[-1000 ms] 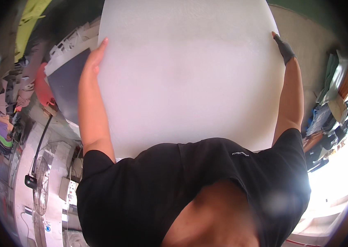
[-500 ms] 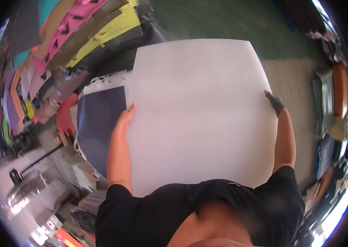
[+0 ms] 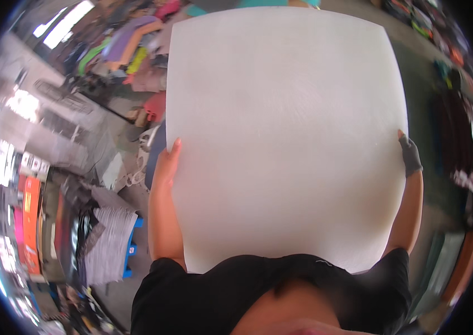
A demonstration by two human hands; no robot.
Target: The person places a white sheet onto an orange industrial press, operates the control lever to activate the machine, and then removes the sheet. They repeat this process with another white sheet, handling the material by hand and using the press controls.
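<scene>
A large, plain white sheet [image 3: 286, 134] spans the middle of the view, from my chest out to the far edge. My left hand [image 3: 167, 164] is closed on its left edge, with the thumb lying on the upper face. On the opposite edge, my right hand [image 3: 409, 153], in a dark glove with a bare thumb tip, grips the sheet at about the same height. The fingers of both hands are hidden beneath it. The sheet bows slightly and covers what lies under it.
To the left stands a stack of grey sheets [image 3: 110, 245] beside a blue support [image 3: 132, 251]. Colourful sheet scraps [image 3: 130, 42] are heaped at the far left, near a red piece [image 3: 155, 106]. Dark stacked material [image 3: 455, 131] and green-grey sheets [image 3: 440, 262] lie to the right.
I have turned to the left with the white sheet, so the surroundings have swung clockwise. The sheet now fills more of the view, and the dark blue sheet is mostly covered.
</scene>
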